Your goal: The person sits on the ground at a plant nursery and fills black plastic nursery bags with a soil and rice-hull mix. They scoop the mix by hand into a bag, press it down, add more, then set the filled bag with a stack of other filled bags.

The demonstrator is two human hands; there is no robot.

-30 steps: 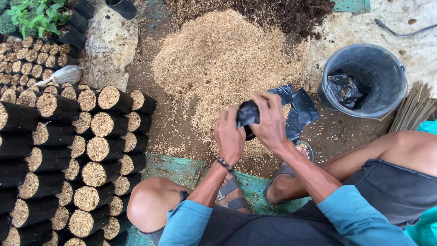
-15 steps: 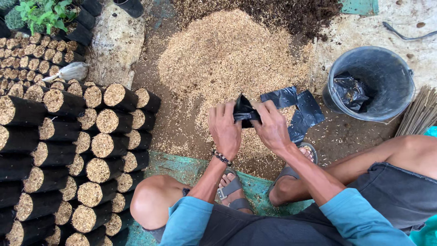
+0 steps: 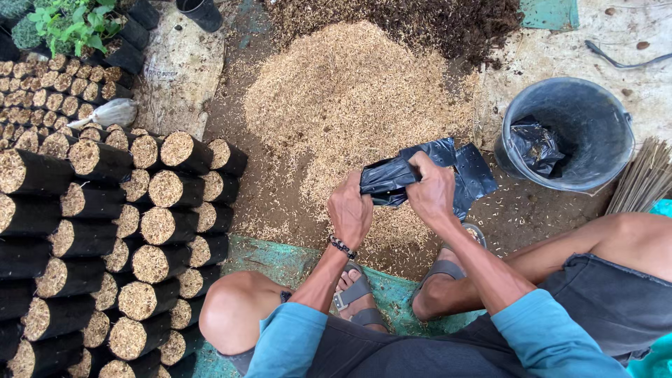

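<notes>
Both hands grip an empty black plastic nursery bag (image 3: 386, 176) held flat over the edge of a tan husk pile (image 3: 350, 98). My left hand (image 3: 350, 210), with a bead bracelet at the wrist, pinches the bag's near-left end. My right hand (image 3: 432, 190) clamps its right end. Beneath the right hand lie more flat black bags (image 3: 470, 175) on the ground. I squat with bare knees and grey sandals (image 3: 353, 294) just behind the hands.
Stacked black bags filled with husk mix (image 3: 105, 231) lie in rows on the left. A grey bucket (image 3: 595, 112) holding crumpled black plastic stands at the right, thin sticks (image 3: 644, 175) beside it. Dark soil (image 3: 448, 21) lies beyond the husks. Green seedlings (image 3: 70, 21) grow top left.
The bag has been pulled from a bunched lump into a flatter, stretched shape. Both hands shifted slightly toward me and apart, the right hand now over the loose bags.
</notes>
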